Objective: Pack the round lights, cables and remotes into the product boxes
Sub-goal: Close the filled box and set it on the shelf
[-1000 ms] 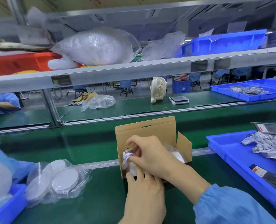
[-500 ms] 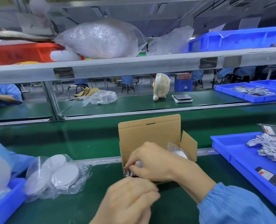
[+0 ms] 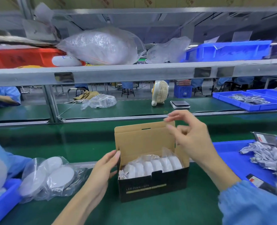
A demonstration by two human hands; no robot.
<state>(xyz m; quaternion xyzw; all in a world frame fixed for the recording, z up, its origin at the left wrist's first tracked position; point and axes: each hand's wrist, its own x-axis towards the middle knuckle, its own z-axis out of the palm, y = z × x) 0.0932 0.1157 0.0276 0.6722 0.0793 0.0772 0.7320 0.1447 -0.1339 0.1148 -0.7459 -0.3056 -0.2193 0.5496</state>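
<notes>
Looks nearly packed: product box (image 3: 152, 184) on the desk (image 3: 89, 211) with round lights (image 3: 157, 165) and cable inside, lid open, left hand (image 3: 102, 172) fingers loosely spread against its left wall, right hand (image 3: 189, 137) fingers loosely curled and empty just above it, flap closing probably next, no remote visible inside

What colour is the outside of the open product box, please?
Black with gold lettering, on the product box; its inside is plain brown. Head view.

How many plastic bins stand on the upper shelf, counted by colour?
Red bin: 1
Blue bin: 1
Total: 2
</notes>
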